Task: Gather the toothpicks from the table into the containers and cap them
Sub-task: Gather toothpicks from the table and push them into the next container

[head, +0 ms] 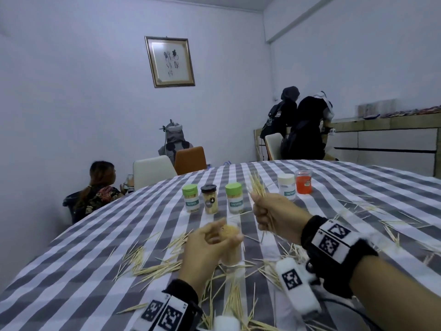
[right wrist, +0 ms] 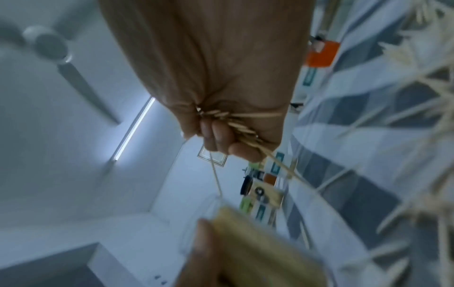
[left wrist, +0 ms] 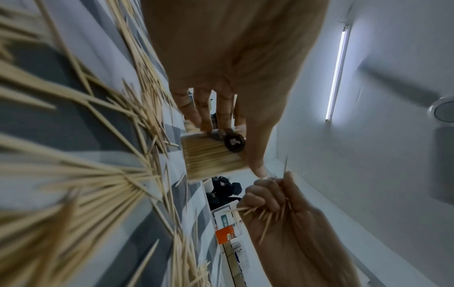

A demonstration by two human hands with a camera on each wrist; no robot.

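Tabletop [head: 334,187] w/ grey-and-white check cloth filled the lower half of head view; pale walls behind, framed picture [head: 169,61] upper centre. Ceiling fan [left wrist: 442,110] and tube light [left wrist: 337,75] showed at right of left wrist view.

Far left, mid-frame: a seated person [head: 100,187] back to camera, white chair [head: 152,172] and orange chair [head: 191,160] beside them at the tabletop's far edge. Loose toothpicks [head: 152,268] lay scattered over lower left and centre of the cloth, more at far right.

Centre, a row of capped containers stood upright: green-lid container [head: 191,198], black-lid container [head: 209,199], second green-lid container [head: 234,197]. Right of them, partly behind the right hand's bundle: white-lid container [head: 286,186] and orange jar [head: 303,181], just beside each other.

Left hand [head: 210,244], lower centre, gripped an open clear container [head: 231,247] packed w/ toothpicks, no cap on; blurred in head view, clearer in left wrist view. Right hand [head: 274,215], just right and above, was clenched round a bundle of toothpicks [head: 257,187], tips fanning out top and bottom; hand near the open container's mouth, apart from it.

Upper right: two people in dark clothes [head: 300,125] at a counter [head: 393,134] along the wall.
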